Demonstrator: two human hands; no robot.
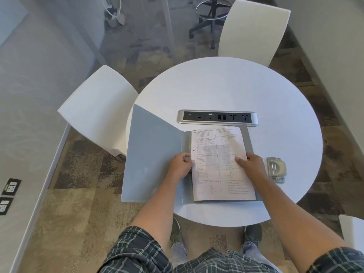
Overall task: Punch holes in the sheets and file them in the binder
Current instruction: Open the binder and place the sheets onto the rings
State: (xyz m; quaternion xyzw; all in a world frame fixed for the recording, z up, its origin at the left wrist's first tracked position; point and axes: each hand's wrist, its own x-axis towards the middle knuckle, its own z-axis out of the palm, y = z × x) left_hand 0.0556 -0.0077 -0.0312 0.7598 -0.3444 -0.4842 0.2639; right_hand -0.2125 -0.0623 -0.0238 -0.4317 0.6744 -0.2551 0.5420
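A grey binder [151, 154] lies open on the round white table [226, 87], its front cover swung out past the table's left edge. A printed sheet [218, 154] with punched holes along its left margin lies on the binder's right half. My left hand [180, 165] grips the sheet's left edge at the binder's ring mechanism. My right hand [251, 164] pinches the sheet's right edge, thumb on top. A grey metal hole punch [276, 169] sits on the table just right of my right hand.
A silver power and data socket strip [217, 117] is set into the table behind the binder. White chairs stand at the left [98, 109], at the back [254, 30] and at the lower right. A black stool base is farther back.
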